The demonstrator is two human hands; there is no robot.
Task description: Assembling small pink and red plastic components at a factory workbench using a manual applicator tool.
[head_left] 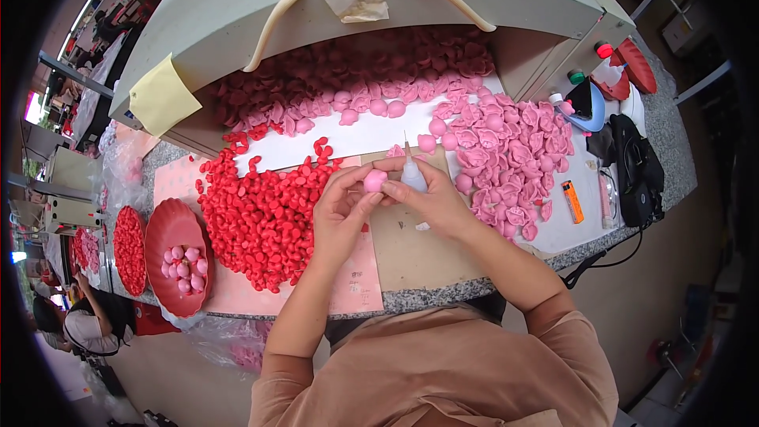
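Ball (375, 181) partly covered by fingers (345, 181), bottle (413, 176) in right hand (443, 204), base hidden

A smooth, rounded pink piece (375, 181) sits between fingers (366, 204), beside a needle-tipped translucent bottle (413, 177).

This looks like a workshop. Heaped red parts (265, 225) and a needle-tipped bottle (413, 176) show mid-frame, another person (88, 326) lower left.

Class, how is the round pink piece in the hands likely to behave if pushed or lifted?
The round pink piece would probably roll if pushed, being nearly spherical. It is likely light, as the left hand and right hand merely pinch it. Its smooth-looking surface may feel slightly slippery.
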